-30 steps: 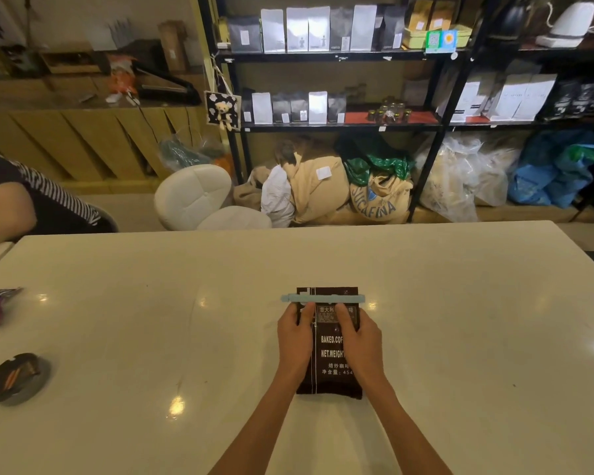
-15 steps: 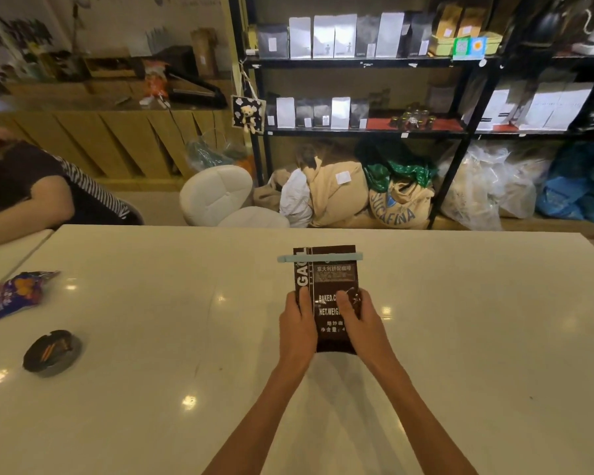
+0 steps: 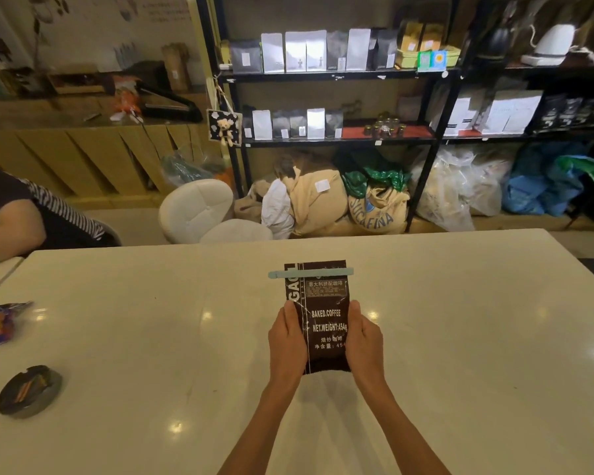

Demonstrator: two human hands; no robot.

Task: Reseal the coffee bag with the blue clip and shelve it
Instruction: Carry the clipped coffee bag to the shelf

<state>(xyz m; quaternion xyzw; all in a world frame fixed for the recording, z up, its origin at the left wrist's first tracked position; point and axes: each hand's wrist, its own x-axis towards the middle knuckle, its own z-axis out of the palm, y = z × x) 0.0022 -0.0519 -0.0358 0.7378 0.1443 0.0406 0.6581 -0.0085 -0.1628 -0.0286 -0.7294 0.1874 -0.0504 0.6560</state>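
Coffee bag (image 3: 324,320) held upright over the table (image 3: 477,320), blue clip (image 3: 311,272) across its folded top. Left hand (image 3: 287,341) and right hand (image 3: 363,339) press its lower sides, fingers closed on it. Likely soft-walled, moderately heavy, glossy film; lower-side hold suits carrying to the shelf (image 3: 323,75).
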